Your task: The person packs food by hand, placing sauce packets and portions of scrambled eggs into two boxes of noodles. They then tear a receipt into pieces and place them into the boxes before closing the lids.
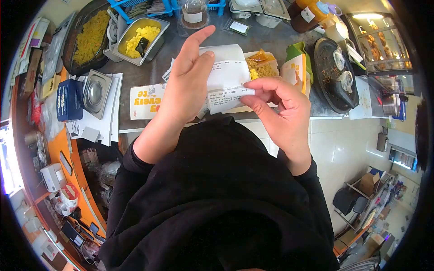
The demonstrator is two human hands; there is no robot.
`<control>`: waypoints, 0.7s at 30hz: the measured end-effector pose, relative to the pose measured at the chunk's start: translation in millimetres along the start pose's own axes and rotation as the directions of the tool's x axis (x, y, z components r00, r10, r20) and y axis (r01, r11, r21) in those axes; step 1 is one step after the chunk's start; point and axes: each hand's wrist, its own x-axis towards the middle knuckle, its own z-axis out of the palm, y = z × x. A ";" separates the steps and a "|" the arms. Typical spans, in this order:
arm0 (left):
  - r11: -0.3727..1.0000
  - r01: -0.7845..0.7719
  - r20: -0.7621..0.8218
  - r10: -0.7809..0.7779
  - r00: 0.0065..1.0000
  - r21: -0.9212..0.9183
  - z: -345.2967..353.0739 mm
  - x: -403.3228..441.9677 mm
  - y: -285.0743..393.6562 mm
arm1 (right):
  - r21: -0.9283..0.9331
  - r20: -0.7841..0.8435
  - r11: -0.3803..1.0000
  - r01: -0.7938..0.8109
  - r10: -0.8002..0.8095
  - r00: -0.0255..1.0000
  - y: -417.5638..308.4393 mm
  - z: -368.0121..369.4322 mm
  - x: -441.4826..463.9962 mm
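White paper slips with printed text [228, 72] are held up over the front edge of the counter. My right hand [282, 106] pinches a printed label strip [230, 95] between thumb and fingertips at its right end. On the left, my left hand [187, 81] is against the slips' left side, index finger stretched up and thumb apart from it; its other fingers are hidden. Behind the slips sits an open food box [266, 65] with noodles and yellow egg pieces. A printed white and orange carton [145, 101] lies on the counter to the left.
At the back left are a metal tray of yellow egg [158, 47] and a black dish of yellow rice [77, 47]. To the right stand a green and orange box [296, 67], a black round tray [322, 77] and sauce bottles [305, 19]. A blue box [70, 100] sits far left.
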 end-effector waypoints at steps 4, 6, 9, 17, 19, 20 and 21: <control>0.976 -0.025 0.002 0.026 1.000 -0.214 2.2 -3.7 5.3 | -0.044 0.005 0.996 0.082 -0.082 0.997 1.9 -2.2 2.0; 0.870 0.019 0.006 -0.018 1.000 -0.494 6.9 -6.6 15.5 | -0.046 -0.014 0.994 0.098 -0.099 0.995 0.4 -2.1 2.4; 0.869 0.002 0.046 0.025 0.999 -0.494 3.9 -7.0 17.2 | -0.061 -0.015 0.989 0.137 -0.138 0.990 1.4 -3.8 2.9; 0.933 -0.051 -0.060 0.031 0.998 -0.357 2.7 -2.0 8.2 | -0.312 -0.041 0.858 0.408 -0.441 0.897 8.2 -3.4 -0.1; 0.940 -0.056 -0.063 0.037 0.997 -0.335 -2.9 1.1 1.6 | -0.370 -0.017 0.776 0.510 -0.554 0.832 9.9 -4.5 2.3; 0.942 -0.067 -0.068 0.048 0.997 -0.330 -6.7 3.4 -2.6 | -0.350 0.010 0.765 0.541 -0.574 0.819 8.8 -5.4 4.0; 0.944 -0.083 -0.075 0.062 0.995 -0.319 -7.6 4.1 -3.8 | -0.328 0.036 0.753 0.571 -0.594 0.804 6.2 -6.5 6.4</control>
